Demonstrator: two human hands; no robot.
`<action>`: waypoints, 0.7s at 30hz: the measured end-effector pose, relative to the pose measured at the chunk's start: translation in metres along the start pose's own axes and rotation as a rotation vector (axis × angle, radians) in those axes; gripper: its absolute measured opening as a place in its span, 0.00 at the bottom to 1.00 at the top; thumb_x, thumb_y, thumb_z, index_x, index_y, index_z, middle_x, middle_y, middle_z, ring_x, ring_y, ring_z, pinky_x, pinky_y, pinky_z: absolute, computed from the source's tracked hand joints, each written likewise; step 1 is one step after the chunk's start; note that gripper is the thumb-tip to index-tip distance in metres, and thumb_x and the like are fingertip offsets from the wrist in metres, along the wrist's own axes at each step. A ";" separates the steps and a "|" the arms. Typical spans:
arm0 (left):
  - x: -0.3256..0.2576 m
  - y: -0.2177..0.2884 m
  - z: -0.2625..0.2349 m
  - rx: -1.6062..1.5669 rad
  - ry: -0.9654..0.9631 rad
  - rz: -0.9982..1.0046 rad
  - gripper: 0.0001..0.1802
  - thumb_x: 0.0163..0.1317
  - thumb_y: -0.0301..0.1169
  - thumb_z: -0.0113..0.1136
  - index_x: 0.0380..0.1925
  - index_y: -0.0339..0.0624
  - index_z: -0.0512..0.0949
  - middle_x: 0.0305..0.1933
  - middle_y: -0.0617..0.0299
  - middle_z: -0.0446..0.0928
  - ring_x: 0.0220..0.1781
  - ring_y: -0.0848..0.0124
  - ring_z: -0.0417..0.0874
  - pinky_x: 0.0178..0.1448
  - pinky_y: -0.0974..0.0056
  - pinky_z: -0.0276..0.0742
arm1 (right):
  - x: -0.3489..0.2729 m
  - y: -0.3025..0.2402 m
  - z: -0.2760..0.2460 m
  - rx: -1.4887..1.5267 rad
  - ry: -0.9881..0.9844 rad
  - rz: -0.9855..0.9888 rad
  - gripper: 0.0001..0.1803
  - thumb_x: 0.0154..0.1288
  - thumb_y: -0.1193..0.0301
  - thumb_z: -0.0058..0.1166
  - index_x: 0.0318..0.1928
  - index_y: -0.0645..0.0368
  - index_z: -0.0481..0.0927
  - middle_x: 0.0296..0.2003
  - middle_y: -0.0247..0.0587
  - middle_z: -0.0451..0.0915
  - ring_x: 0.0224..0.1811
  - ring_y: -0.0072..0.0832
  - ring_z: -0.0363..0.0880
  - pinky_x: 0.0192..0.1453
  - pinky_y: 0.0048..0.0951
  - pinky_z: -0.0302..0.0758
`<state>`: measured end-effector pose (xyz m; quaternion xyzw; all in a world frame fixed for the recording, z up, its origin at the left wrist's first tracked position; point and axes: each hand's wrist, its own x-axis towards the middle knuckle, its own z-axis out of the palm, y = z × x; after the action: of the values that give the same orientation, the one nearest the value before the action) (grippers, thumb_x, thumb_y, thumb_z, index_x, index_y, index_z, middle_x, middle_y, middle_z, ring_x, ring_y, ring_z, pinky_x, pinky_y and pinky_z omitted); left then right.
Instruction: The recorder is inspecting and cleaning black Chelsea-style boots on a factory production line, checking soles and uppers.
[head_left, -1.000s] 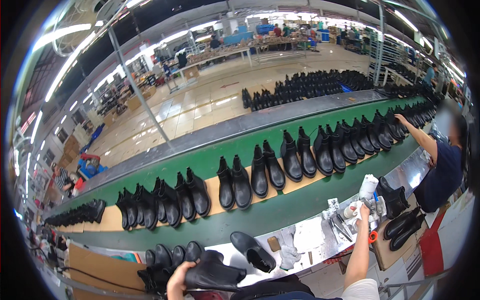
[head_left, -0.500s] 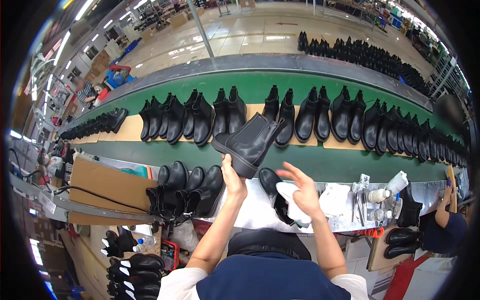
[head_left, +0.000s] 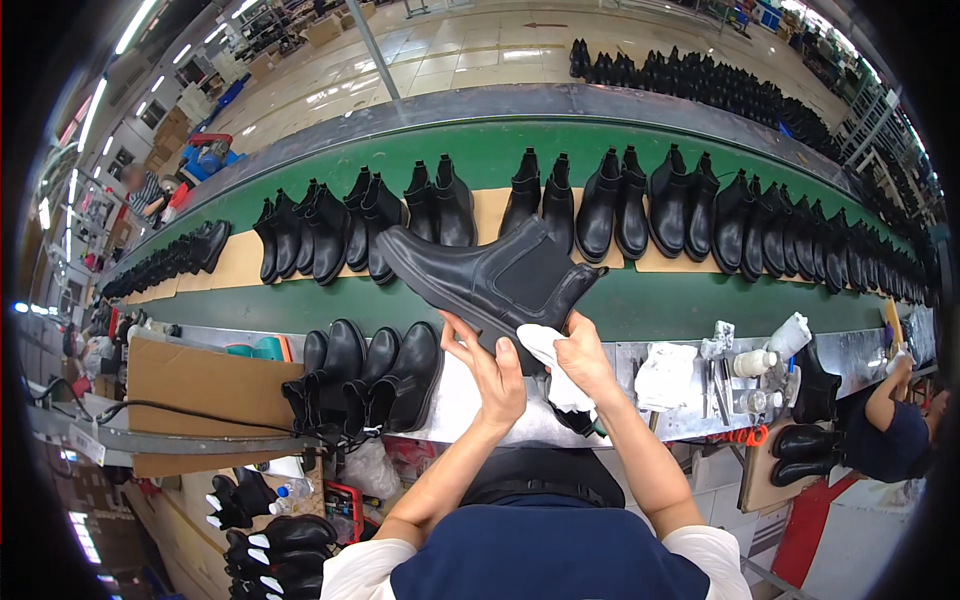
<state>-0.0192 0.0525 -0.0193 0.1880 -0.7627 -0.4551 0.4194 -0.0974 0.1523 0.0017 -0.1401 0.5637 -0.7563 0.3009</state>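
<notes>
A black ankle boot [head_left: 490, 270] with an elastic side panel is raised over the bench, its toe to the left and its heel to the right. My left hand [head_left: 490, 375] is under the sole, fingers spread and fingertips at the sole's edge, thumb apart from the boot. At the heel end, my right hand [head_left: 585, 360] is closed on a white cloth [head_left: 558, 375], its fingers up against the boot. Beneath the hands another black boot [head_left: 572, 418] lies on the metal bench [head_left: 470, 400], mostly hidden.
Paired black boots [head_left: 603, 205] line the green conveyor [head_left: 350, 305] ahead. Several more boots [head_left: 408, 380] lie left of my hands, beside a cardboard sheet [head_left: 215, 395]. A folded white cloth [head_left: 665, 375], white bottles [head_left: 753, 363] and tools [head_left: 720, 390] are to the right. A co-worker [head_left: 890, 430] is at far right.
The raised boot has turned so its side faces up and its toe points further left. My left hand has opened beneath the sole. The right hand has brought the cloth up to the heel.
</notes>
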 end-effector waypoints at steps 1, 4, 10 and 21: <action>0.000 0.003 0.000 0.032 0.020 0.097 0.37 0.67 0.39 0.36 0.68 0.29 0.36 0.64 0.39 0.43 0.67 0.54 0.49 0.70 0.55 0.43 | 0.000 0.005 -0.003 0.071 -0.054 -0.090 0.24 0.48 0.84 0.47 0.50 0.74 0.71 0.43 0.45 0.77 0.40 0.24 0.78 0.42 0.21 0.75; 0.005 0.010 -0.002 -0.041 -0.012 -0.141 0.37 0.68 0.39 0.36 0.68 0.30 0.36 0.66 0.43 0.43 0.68 0.58 0.49 0.70 0.59 0.44 | 0.000 -0.004 0.001 -0.018 -0.016 -0.116 0.24 0.48 0.84 0.47 0.51 0.74 0.70 0.43 0.44 0.77 0.39 0.24 0.78 0.42 0.22 0.76; 0.002 -0.009 0.001 -0.439 0.008 -0.491 0.37 0.70 0.41 0.37 0.69 0.33 0.36 0.67 0.45 0.46 0.70 0.62 0.48 0.71 0.62 0.43 | -0.008 0.007 0.010 -0.045 0.106 -0.125 0.19 0.50 0.84 0.49 0.47 0.73 0.73 0.38 0.42 0.79 0.37 0.27 0.80 0.42 0.24 0.75; 0.015 0.014 0.009 -0.841 0.004 -0.600 0.37 0.70 0.44 0.36 0.69 0.36 0.38 0.68 0.54 0.46 0.68 0.64 0.55 0.68 0.61 0.54 | -0.009 0.005 0.007 0.020 0.188 -0.288 0.13 0.52 0.84 0.51 0.41 0.71 0.75 0.39 0.40 0.78 0.35 0.19 0.78 0.34 0.21 0.74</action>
<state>-0.0338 0.0548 -0.0030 0.2143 -0.4253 -0.8223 0.3113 -0.0850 0.1517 0.0003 -0.1453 0.5560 -0.8068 0.1369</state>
